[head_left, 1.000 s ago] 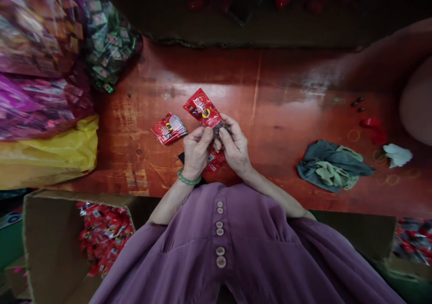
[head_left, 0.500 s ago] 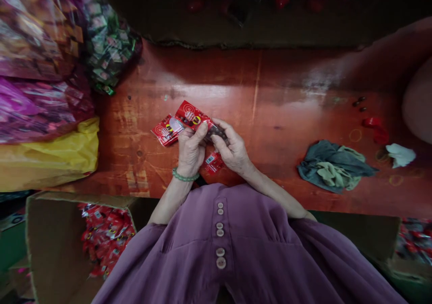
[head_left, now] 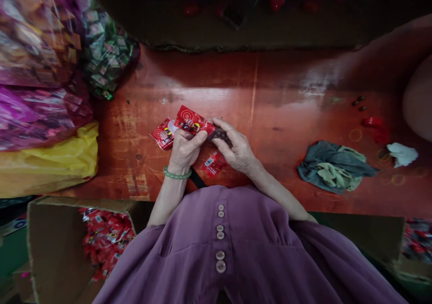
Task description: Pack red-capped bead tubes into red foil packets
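Both my hands meet over the red wooden table (head_left: 276, 115). My left hand (head_left: 184, 149), with a green bead bracelet at the wrist, and my right hand (head_left: 236, 149) together pinch a small red snack packet (head_left: 191, 120) that lies almost flat, tilted to the left. Its dark end sits under my right fingers. A small stack of the same red packets (head_left: 162, 134) lies on the table just left of my left hand. Another red packet (head_left: 213, 163) lies face down below my hands.
Large bags of wrapped sweets (head_left: 40, 70) and a yellow bag (head_left: 47, 158) fill the left side. A cardboard box (head_left: 50, 245) of red packets stands at lower left. A grey-green rag (head_left: 332, 167), white tissue (head_left: 401, 153) and rubber bands lie to the right.
The packet in my hands has dropped from pointing up and away to lying low toward the stack on the left. My hands shifted slightly left and down.
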Tool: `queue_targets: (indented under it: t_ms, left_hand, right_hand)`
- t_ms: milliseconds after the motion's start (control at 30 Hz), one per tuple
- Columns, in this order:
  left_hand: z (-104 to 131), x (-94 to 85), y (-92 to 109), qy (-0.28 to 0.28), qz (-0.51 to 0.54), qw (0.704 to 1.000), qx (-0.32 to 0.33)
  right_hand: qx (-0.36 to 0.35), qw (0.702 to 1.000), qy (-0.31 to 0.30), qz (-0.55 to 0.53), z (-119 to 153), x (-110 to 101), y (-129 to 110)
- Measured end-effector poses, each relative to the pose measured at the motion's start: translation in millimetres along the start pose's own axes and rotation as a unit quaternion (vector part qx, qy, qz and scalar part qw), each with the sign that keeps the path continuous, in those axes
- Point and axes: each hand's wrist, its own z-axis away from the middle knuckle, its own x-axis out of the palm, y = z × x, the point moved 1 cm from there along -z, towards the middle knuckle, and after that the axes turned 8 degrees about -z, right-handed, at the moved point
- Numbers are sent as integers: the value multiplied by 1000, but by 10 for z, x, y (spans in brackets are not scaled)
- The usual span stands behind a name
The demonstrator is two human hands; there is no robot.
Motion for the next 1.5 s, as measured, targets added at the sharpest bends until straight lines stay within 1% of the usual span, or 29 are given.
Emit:
queue_targets:
  t_ms: [67,133,200,267,333,433,567,667,733,800,900,967,1200,1333,1500]
  left_hand:
    - [11,-1,-23,33,2,999,5]
    - [26,9,-52,70,15,997,16]
    - [39,26,-75,86,22,996,22]
    - [47,49,-83,67,24,997,23]
    - [50,70,-76,29,31,999,27]
    - [50,77,-53,-13,38,999,24]
    - [46,38,-47,-33,38,999,4]
    - [50,10,-57,-57,65,996,6]
    - [56,4,-66,-60,79,995,8]
    - [60,2,-74,-36,83,996,6]
    - [61,-1,-86,20,86,996,-6]
    - [60,-4,-92,42,94,995,-17]
    - [46,-3,-79,61,128,988,-55]
    - [26,-7,-46,89,152,983,-56]
    - [29,21,-7,85,153,983,-59]
  right_hand:
    - [-7,1000,-10,7,-10,0,-11]
    - [-31,999,-14,13,-21,5,-27]
    - [-61,998,-19,21,-29,9,-42]
    - [-78,996,-31,31,-29,9,-52]
    - [-84,995,-43,33,-22,8,-55]
    - [-87,995,-38,32,-6,5,-57]
    - [-108,993,-35,44,12,12,-63]
    - [-115,991,-32,67,29,16,-60]
    - [-116,990,-24,82,38,15,-60]
    - [-118,989,-17,85,43,11,-65]
    - [-120,989,-12,89,41,7,-70]
    - [-124,987,-13,97,40,8,-68]
    - [-129,985,-13,111,45,15,-65]
    - [-128,985,-11,113,45,0,-81]
    - [-120,989,-3,87,47,-2,-63]
